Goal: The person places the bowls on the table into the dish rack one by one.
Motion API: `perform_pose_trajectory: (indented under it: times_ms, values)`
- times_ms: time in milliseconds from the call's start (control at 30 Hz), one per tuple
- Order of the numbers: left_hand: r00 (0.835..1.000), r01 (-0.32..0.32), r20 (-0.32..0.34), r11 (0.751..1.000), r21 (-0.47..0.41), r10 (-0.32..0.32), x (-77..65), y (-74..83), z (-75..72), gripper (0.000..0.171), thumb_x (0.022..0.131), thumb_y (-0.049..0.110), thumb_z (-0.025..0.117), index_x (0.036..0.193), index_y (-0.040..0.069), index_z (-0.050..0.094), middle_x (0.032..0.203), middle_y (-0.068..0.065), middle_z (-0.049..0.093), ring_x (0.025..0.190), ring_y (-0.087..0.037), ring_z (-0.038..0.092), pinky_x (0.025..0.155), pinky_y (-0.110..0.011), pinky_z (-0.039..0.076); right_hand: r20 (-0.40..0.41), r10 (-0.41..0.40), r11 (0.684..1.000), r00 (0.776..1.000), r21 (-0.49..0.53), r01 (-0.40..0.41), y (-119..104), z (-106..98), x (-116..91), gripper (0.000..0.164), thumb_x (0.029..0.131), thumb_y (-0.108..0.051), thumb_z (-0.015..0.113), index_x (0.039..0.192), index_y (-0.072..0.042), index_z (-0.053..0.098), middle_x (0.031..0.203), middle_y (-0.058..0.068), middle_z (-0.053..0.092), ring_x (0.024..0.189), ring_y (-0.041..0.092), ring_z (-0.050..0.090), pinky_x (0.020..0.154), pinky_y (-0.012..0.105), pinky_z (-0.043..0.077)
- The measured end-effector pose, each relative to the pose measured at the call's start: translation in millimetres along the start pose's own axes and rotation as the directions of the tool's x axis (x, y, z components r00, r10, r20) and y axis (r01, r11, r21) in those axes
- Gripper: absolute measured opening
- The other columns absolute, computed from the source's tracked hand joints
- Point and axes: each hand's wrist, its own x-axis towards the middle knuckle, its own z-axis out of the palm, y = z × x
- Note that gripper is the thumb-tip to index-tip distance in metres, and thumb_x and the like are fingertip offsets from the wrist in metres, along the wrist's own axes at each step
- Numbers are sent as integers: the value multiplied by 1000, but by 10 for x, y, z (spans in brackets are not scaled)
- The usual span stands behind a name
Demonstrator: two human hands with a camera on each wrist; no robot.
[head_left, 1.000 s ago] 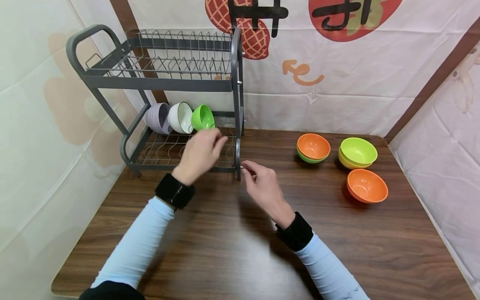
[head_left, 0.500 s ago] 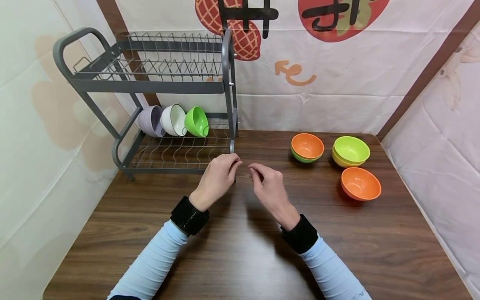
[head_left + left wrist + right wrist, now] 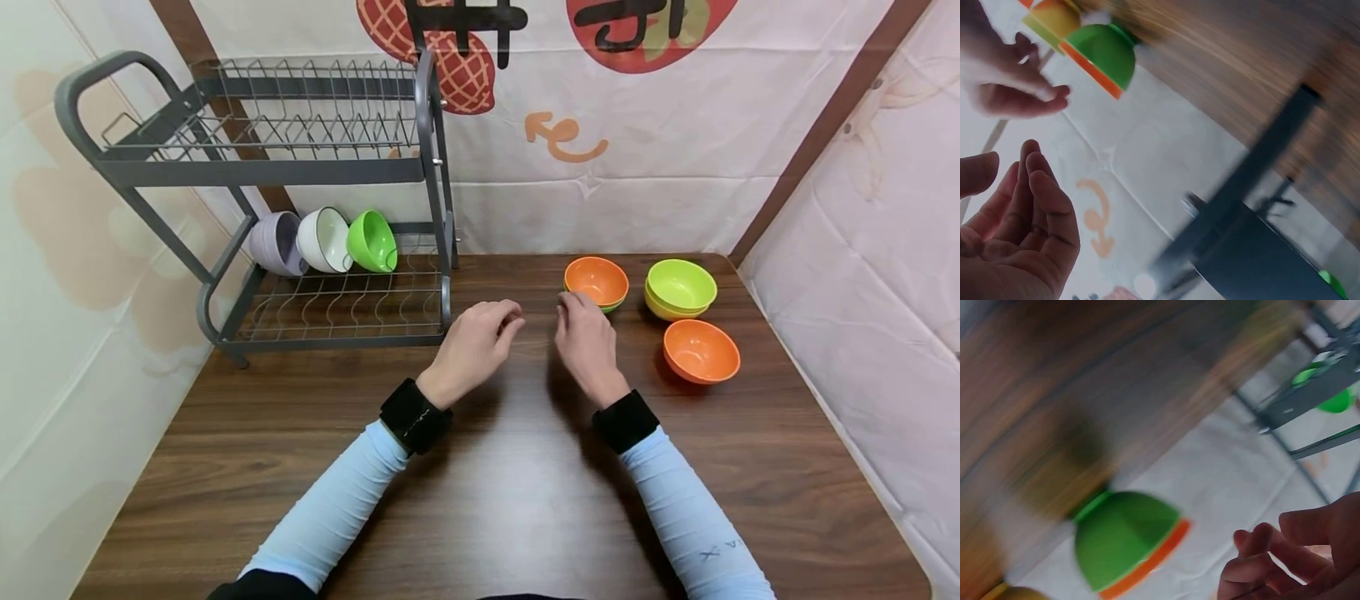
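at left, the rack (image 3: 262, 173) holds tilted bowls (image 3: 330, 240), and just right of it the left hand (image 3: 472, 346) is loosely curled, thumb apart from the fingers, holding nothing. the right hand (image 3: 587, 342), fingers half bent and also empty, is the nearer to the stack (image 3: 600, 279), orange in green, round with no long axis, just beyond it and slightly rightward on the tabletop (image 3: 517, 500); the lime-and-yellow pair (image 3: 681, 287) and single orange bowl (image 3: 701, 352) sit farther right.

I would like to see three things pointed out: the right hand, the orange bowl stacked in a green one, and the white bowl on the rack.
Right hand (image 3: 587, 337): head view, back of the hand.
Stacked orange bowl (image 3: 596, 278): head view, inside surface.
White bowl (image 3: 332, 239): head view, inside surface.
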Motion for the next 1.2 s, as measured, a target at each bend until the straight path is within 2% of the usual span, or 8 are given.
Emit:
perform_pose_trajectory:
  times_ms: [200, 367, 467, 767, 967, 1200]
  values:
    - [999, -6, 52, 998, -55, 9, 115, 125, 151, 14, 107, 18, 66, 111, 8, 74, 91, 1, 69, 81, -15, 60, 71, -31, 51, 81, 123, 987, 989, -116, -113, 261, 6, 102, 24, 110, -14, 57, 129, -3, 64, 119, 14, 67, 87, 47, 69, 65, 60, 56]
    - [994, 7, 110, 998, -64, 0, 106, 174, 263, 12, 107, 18, 65, 109, 10, 74, 94, 0, 70, 80, -14, 60, 71, -30, 51, 186, 155, 979, 970, -158, -126, 338, 45, 155, 25, 105, -4, 54, 128, -1, 62, 117, 16, 66, 86, 46, 68, 67, 59, 56]
    - [991, -4, 130, 998, -61, 12, 125, 204, 322, 13, 108, 19, 64, 109, 11, 73, 95, 0, 70, 81, -13, 59, 72, -30, 50, 212, 155, 977, 965, -178, -118, 366, 26, 190, 27, 99, 2, 54, 124, 1, 65, 114, 17, 66, 83, 45, 67, 66, 58, 57]
    - [988, -21, 149, 997, -70, 32, 221, 295, 368, 12, 108, 20, 63, 109, 12, 72, 94, 1, 69, 83, -14, 60, 74, -30, 50, 224, 140, 976, 964, -195, -96, 437, -61, 252, 23, 95, 4, 56, 111, -1, 72, 97, 21, 71, 75, 44, 67, 64, 58, 57]
    - [988, -23, 150, 996, -90, 36, 212, 300, 378, 11, 108, 18, 63, 106, 11, 72, 92, 1, 68, 81, -13, 59, 73, -30, 49, 230, 130, 978, 965, -190, -86, 455, -91, 250, 29, 95, 4, 58, 118, -3, 73, 95, 22, 71, 70, 41, 64, 64, 56, 57]
    - [991, -26, 128, 996, -87, 37, 211, 266, 395, 9, 107, 16, 65, 105, 11, 72, 90, 2, 67, 78, -12, 57, 70, -29, 49, 179, 102, 979, 978, -190, -67, 482, -100, 269, 29, 93, 4, 59, 118, -4, 72, 98, 23, 72, 70, 42, 64, 63, 57, 57]
